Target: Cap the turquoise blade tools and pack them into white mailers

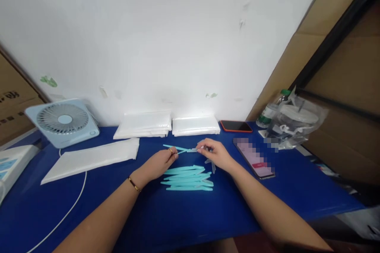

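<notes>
My left hand [158,164] is closed in a pinch on the handle of a thin teal eyebrow razor [182,151]. At the razor's other end, the fingers of my right hand [216,153] pinch a small translucent blade cover [193,150]; whether it is still on the blade I cannot make out. Another teal razor [168,146] shows just behind my left fingers. Several more teal razors [187,184] lie in a loose row below my hands, handles to the left. Under my right hand rest a few translucent covers [213,167], partly hidden by it.
White packets [142,124] and a second stack [196,125] lie along the wall. A long white packet [92,158], a blue fan [63,120] and a white cable [71,207] are at left. Two phones [236,126] [252,156], a bottle [268,112] and a bagged cup [297,118] occupy the right.
</notes>
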Available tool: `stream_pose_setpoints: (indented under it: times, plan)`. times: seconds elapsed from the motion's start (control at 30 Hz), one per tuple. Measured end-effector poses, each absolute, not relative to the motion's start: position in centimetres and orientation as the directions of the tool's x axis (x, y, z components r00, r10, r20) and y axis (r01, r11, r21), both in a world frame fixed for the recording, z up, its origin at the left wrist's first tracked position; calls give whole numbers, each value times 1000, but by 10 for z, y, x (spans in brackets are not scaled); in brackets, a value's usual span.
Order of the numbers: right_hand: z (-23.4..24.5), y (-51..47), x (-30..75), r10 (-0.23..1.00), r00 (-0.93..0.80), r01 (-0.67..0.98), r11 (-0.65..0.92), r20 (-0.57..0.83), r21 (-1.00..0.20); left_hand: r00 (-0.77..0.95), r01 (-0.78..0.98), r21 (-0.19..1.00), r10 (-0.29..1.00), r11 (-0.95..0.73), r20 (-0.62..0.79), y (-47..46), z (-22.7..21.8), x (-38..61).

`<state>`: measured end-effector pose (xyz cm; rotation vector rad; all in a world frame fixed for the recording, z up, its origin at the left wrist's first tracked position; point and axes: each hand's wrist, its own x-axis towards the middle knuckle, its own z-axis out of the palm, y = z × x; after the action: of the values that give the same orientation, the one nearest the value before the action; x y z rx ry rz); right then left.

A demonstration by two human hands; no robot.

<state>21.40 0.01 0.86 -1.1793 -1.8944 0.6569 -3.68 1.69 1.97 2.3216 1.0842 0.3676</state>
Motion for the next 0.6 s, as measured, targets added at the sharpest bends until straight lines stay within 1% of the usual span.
stream_pose_setpoints:
  times: [0.13, 0.4, 0.5, 0.6]
  plan:
    - [8, 0, 212, 908, -257, 494, 417, 330, -763, 669, 601, 603, 743, -524, -21, 17, 22, -35]
    - [9, -3, 209, 914, -300, 475, 392, 274, -788, 668, 617, 583, 744, -529, -32, 18, 21, -34]
    - [7, -4, 206, 918, -316, 458, 370, 242, -808, 681, 603, 579, 732, -549, -16, 19, 18, -34]
    - [6, -5, 199, 914, -333, 445, 370, 233, -815, 692, 583, 566, 721, -582, 28, 19, 11, -30]
